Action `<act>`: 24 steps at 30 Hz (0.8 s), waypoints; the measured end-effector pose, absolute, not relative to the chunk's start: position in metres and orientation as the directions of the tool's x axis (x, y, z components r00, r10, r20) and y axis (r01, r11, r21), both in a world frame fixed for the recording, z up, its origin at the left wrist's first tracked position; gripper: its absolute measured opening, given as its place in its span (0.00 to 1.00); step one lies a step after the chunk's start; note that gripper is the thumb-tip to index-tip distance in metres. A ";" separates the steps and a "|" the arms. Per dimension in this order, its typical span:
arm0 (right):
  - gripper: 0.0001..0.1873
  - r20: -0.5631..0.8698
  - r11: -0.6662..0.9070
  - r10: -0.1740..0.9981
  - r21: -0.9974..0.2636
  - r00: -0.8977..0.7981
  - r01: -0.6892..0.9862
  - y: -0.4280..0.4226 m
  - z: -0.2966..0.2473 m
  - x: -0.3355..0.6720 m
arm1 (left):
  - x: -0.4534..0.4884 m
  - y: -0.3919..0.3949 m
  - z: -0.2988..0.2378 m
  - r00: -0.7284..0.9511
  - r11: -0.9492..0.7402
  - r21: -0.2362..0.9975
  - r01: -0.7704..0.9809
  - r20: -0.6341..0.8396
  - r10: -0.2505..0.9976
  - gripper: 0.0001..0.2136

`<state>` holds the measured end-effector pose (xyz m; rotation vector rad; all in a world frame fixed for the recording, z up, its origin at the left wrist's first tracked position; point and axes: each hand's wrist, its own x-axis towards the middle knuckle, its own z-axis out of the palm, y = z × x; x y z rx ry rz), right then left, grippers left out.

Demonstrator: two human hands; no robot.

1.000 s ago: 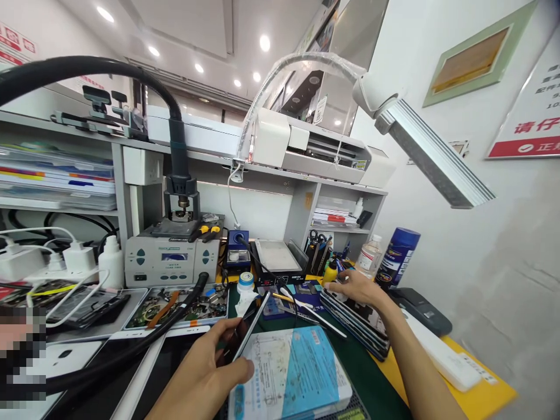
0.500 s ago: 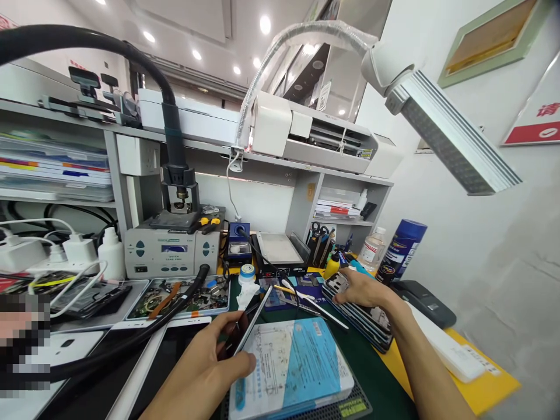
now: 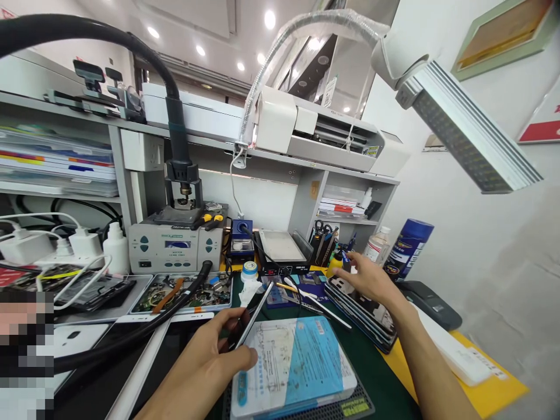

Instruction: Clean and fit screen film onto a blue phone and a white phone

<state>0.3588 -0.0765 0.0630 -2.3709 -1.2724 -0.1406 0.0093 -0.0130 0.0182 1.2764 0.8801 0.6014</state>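
Observation:
My left hand is closed on a smartphone, which it holds tilted on edge above the left part of a blue and white box. The phone's dark face is turned toward my fingers. My right hand is over a stack of phone frames, its thumb and fingers apart around a dark blue, slim item whose kind I cannot make out. Whether the fingers touch that item is unclear. Just beyond the fingertips stands a yellow bottle.
A hot air station stands behind a tray of circuit boards. A black hose crosses the left side. White tweezers lie beyond the box. A blue spray can and a clear bottle stand at the right.
My right hand has lifted off the phone frames and moved slightly farther back, toward the yellow bottle and dark blue item. My left hand still holds the phone. The view has shifted slightly.

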 end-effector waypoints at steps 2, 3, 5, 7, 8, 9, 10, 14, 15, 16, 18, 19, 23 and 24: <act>0.15 0.436 -0.437 0.695 -0.376 0.572 0.817 -0.073 0.066 0.350 | 0.007 -0.013 0.019 0.553 0.213 0.972 0.097 -0.230 0.801 0.30; 0.14 0.495 -0.405 0.658 -0.403 0.567 0.821 -0.070 0.066 0.345 | 0.006 -0.013 0.019 0.557 0.212 0.972 0.101 -0.232 0.798 0.29; 0.12 0.585 -0.310 0.604 -0.453 0.541 0.836 -0.066 0.063 0.331 | 0.004 -0.013 0.018 0.561 0.229 0.967 0.108 -0.250 0.790 0.29; 0.12 0.653 -0.182 0.580 -0.480 0.487 0.858 -0.062 0.057 0.315 | 0.003 -0.012 0.016 0.578 0.267 0.960 0.087 -0.267 0.772 0.31; 0.12 0.688 -0.112 0.569 -0.479 0.451 0.871 -0.061 0.054 0.305 | 0.004 -0.011 0.015 0.594 0.288 0.955 0.066 -0.269 0.758 0.32; 0.13 0.725 -0.043 0.553 -0.466 0.410 0.884 -0.061 0.050 0.294 | 0.005 -0.009 0.014 0.613 0.310 0.950 0.040 -0.269 0.743 0.33; 0.13 0.762 0.025 0.537 -0.444 0.362 0.896 -0.061 0.047 0.283 | 0.006 -0.007 0.013 0.632 0.332 0.943 0.016 -0.266 0.727 0.33; 0.17 0.869 0.290 0.487 -0.256 0.088 0.922 -0.068 0.038 0.236 | 0.009 -0.005 0.016 0.656 0.402 0.915 -0.047 -0.275 0.703 0.23; 0.19 0.882 0.357 0.471 -0.191 0.000 0.914 -0.070 0.035 0.225 | 0.009 -0.007 0.018 0.652 0.411 0.910 -0.062 -0.274 0.707 0.22; 0.18 0.884 0.419 0.458 -0.123 -0.092 0.900 -0.073 0.033 0.214 | 0.008 -0.008 0.019 0.646 0.412 0.908 -0.081 -0.267 0.715 0.22; 0.16 0.874 0.509 0.419 0.001 -0.249 0.861 -0.077 0.028 0.196 | 0.005 -0.011 0.021 0.629 0.403 0.909 -0.103 -0.254 0.734 0.22; 0.15 0.862 0.547 0.396 0.058 -0.318 0.835 -0.079 0.025 0.188 | 0.004 -0.013 0.021 0.622 0.396 0.912 -0.106 -0.250 0.742 0.23; 0.20 0.817 0.646 0.278 0.231 -0.505 0.728 -0.075 0.021 0.171 | 0.002 -0.013 0.016 0.586 0.403 0.910 -0.098 -0.274 0.762 0.24; 0.20 0.809 0.661 0.242 0.268 -0.536 0.701 -0.072 0.021 0.169 | 0.003 -0.012 0.014 0.579 0.411 0.906 -0.103 -0.282 0.765 0.24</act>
